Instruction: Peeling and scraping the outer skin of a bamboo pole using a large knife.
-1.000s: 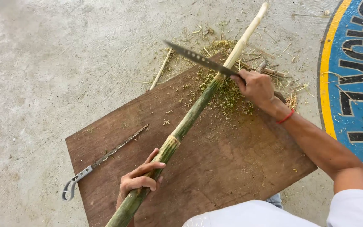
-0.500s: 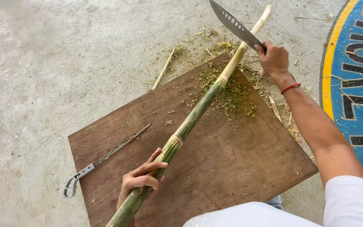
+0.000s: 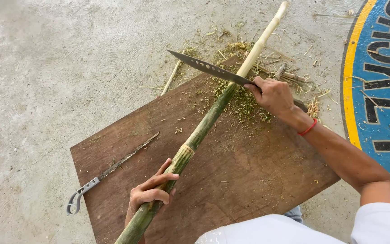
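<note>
Bamboo pole green near hand, pale and stripped beyond knife.

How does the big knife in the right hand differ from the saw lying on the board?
The broad steel knife with holes along its blade is held by the right hand against the green bamboo pole; the thin toothed saw blade with a looped metal handle lies untouched on the brown wooden board. The knife is wider and smooth-edged; the saw is narrow and serrated. Both are metal.
</note>
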